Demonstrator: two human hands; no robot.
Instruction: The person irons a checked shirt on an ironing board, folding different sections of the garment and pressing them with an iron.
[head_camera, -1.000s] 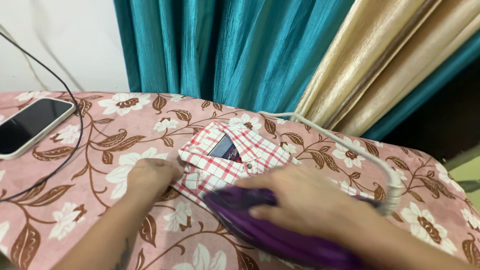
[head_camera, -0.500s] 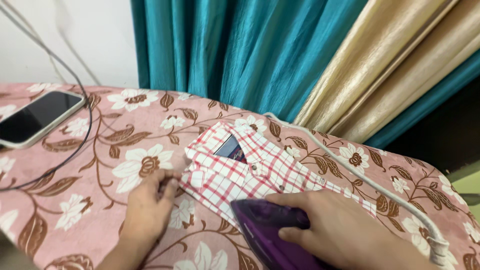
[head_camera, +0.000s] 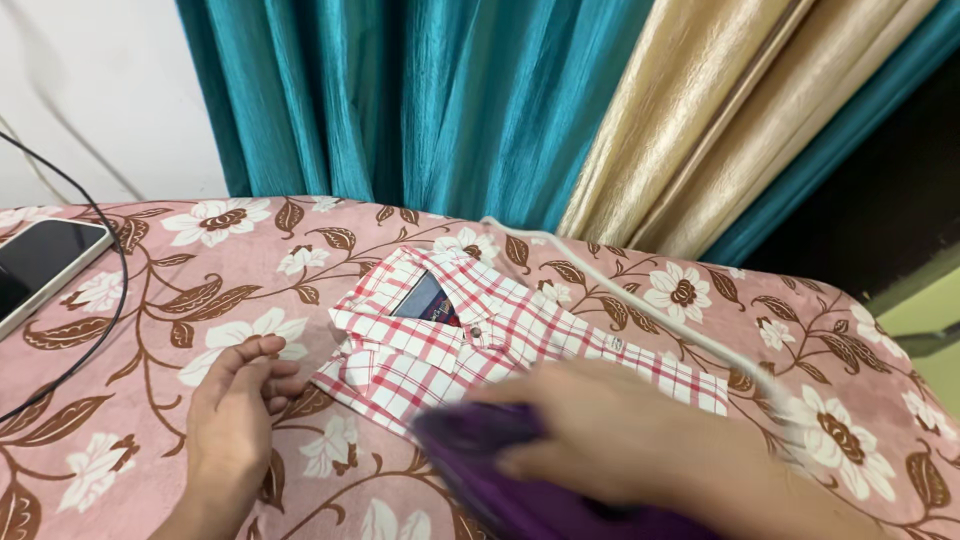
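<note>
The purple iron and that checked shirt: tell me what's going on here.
A person is pressing a small red-and-white checked shirt spread on a pink floral cloth. The right hand grips a purple iron at the shirt's near edge; the hand and iron are blurred. The left hand lies open on the cloth beside the shirt's left edge, holding nothing. A white cord crosses the cloth behind the shirt. A phone and a thin black cable lie at far left.

Red-and-white checked shirt (head_camera: 480, 335), purple iron (head_camera: 510, 480), pink cover (head_camera: 150, 330) with white flowers and brown leaves, teal curtain (head_camera: 420, 100), beige curtain (head_camera: 720, 110)
</note>
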